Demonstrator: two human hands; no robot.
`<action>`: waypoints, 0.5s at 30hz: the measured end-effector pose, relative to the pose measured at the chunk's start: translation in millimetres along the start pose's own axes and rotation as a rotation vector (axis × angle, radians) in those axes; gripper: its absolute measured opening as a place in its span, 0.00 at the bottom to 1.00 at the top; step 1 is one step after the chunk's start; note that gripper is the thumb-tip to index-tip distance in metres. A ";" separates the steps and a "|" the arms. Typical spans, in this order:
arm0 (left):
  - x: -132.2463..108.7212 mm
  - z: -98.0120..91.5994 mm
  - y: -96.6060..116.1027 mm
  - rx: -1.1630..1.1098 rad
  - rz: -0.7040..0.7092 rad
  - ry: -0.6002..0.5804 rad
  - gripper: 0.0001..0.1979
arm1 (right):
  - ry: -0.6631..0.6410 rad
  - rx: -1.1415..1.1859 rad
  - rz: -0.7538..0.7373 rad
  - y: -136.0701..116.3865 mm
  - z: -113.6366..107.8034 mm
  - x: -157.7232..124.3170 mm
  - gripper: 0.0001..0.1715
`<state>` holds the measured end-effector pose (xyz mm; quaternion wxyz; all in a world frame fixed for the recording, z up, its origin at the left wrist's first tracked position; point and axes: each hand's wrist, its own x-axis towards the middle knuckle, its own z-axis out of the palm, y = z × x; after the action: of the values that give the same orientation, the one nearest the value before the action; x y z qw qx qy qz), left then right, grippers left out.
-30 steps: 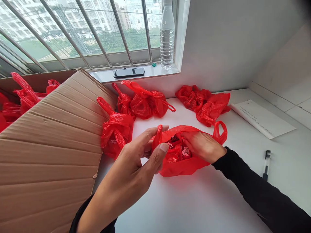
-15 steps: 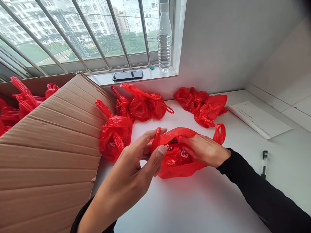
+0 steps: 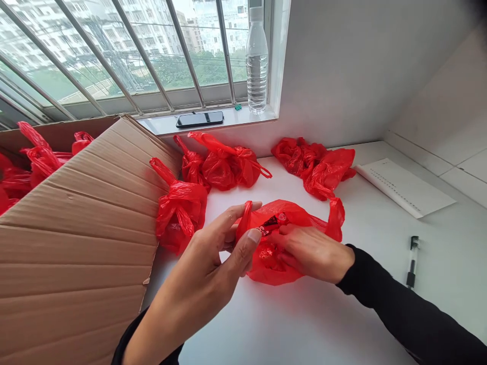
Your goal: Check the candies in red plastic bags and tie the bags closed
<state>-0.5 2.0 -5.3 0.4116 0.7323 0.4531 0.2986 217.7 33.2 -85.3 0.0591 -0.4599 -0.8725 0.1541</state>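
On the white table a red plastic bag [image 3: 283, 276] lies with its mouth open toward me. My left hand [image 3: 213, 268] is closed on one of its handle loops [image 3: 245, 220], thumb and fingers around the thin plastic. My right hand [image 3: 312, 248] reaches into the mouth from the right, its fingers bent and close together; their tips are hidden among the contents. Inside are small red wrapped packets [image 3: 267, 253], one with dark and white print near the left thumb. The bag's other handle [image 3: 336, 218] stands up beyond my right wrist.
Tied red bags [image 3: 222, 165] stand along the wall, another [image 3: 181, 213] beside the cardboard box [image 3: 87, 228], which holds more. A crumpled red bag heap [image 3: 315, 165], paper sheet [image 3: 407, 187] and pen [image 3: 413, 261] lie rightward. A phone [image 3: 200, 119] and water bottle [image 3: 257, 71] occupy the windowsill.
My right hand has shifted left and slightly down within the bag, covering a packet with a white mark that showed before. The right handle has tilted. My left hand keeps its hold.
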 end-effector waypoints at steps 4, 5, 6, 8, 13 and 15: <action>0.2 0.3 0.8 -0.009 0.004 0.004 0.04 | -0.030 0.003 -0.009 -2.7 12.2 6.5 0.13; 0.1 0.4 0.9 -0.010 0.007 0.003 0.04 | -0.031 0.003 0.001 -1.5 15.0 8.0 0.12; 0.0 0.5 0.8 -0.013 0.011 0.001 0.04 | -0.033 0.004 0.009 0.0 17.4 9.3 0.12; -0.2 0.3 0.4 -0.013 0.002 -0.003 0.05 | -0.035 0.009 0.017 3.1 20.6 11.0 0.10; -0.6 -0.7 0.0 0.003 0.011 0.010 0.06 | -0.028 0.041 0.027 5.5 17.6 10.7 0.11; -0.6 -0.4 0.2 -0.006 0.011 0.006 0.05 | -0.025 0.054 0.027 4.8 13.0 10.0 0.11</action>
<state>-1.0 1.5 -4.9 0.4106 0.7326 0.4494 0.3045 212.7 41.1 -99.6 0.0587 -0.4679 -0.8624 0.1841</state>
